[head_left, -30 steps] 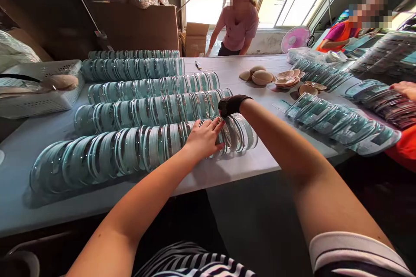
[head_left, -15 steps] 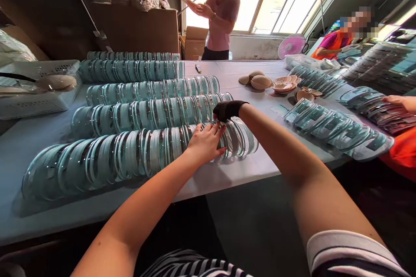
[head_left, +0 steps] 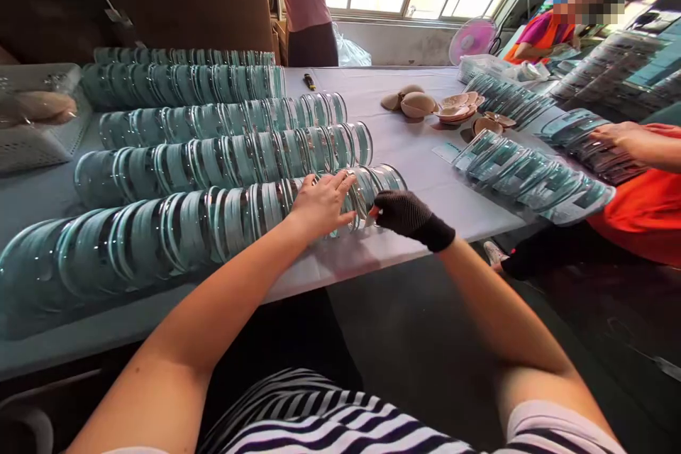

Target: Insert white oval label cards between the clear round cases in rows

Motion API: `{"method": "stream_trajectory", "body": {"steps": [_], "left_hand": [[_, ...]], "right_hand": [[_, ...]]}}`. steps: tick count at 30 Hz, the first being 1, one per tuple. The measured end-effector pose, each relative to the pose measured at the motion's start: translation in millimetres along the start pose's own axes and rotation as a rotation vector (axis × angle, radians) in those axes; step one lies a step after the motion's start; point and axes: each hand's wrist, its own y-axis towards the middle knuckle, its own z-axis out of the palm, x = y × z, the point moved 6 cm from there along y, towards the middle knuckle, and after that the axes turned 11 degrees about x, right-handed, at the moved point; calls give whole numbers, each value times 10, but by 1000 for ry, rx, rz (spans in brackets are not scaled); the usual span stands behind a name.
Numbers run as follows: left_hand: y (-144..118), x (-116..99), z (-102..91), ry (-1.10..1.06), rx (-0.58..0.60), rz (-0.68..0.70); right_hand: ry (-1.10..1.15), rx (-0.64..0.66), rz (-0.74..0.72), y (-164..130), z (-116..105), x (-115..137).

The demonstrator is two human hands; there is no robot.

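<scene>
A row of clear, round-edged plastic packs (head_left: 184,230) with a teal tint runs along the near side of the table. My bare left hand (head_left: 322,206) rests on top of this row near its right end, fingers spread and thumb out. At the front edge of the same row is my right hand (head_left: 407,216), in a black glove that leaves the fingertips bare. Its fingers are closed in a pinch at the lower rim of a pack; the exact grip is partly hidden. More rows of the same packs (head_left: 228,156) stand behind.
Beige moulded cups (head_left: 419,105) lie mid-table, near a small yellow-and-black tool (head_left: 309,81). On the right are more packs (head_left: 532,174) and a co-worker's hand (head_left: 622,138). A white basket (head_left: 37,135) stands left. Two other people are beyond the table.
My right hand has moved from the row's top down to its front edge. My left hand stays on the packs. The view has shifted, and the standing person has moved left.
</scene>
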Motion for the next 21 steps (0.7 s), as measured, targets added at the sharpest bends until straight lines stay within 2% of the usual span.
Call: {"method": "stream_trajectory", "body": {"steps": [4,6,8,11,12,13,14,15,16,18,19,21], "left_hand": [[-26,18,-24,10,38,-14],[-30,23,-53,8,88,-33],[4,-14,-94,3,125,-39],[154,-185,-159,5,102,-6],[222,-262,-164,6,85,8],[292,-339,-153,4,75,22],[356,-408,-129,4,68,32],[411,-464,-96,8,64,39],[454,-506,-56,18,61,45],[498,-544,15,47,44,57],[503,-546,40,60,28,65],[496,-528,67,71,1,76]], "right_hand": [[-123,38,207,-312,741,73],[-118,45,250,-392,857,78],[-56,-32,244,-437,663,31],[-12,-300,291,-378,-98,-192],[-50,-339,322,-279,-361,-281],[-99,-302,334,-115,-569,-358],[-157,-169,342,101,-695,-430],[-195,20,348,334,-742,-499],[-206,132,331,554,-783,-539],[-234,360,272,933,-741,-556],[-242,434,241,1074,-702,-541],[-241,581,209,1234,-597,-511]]}}
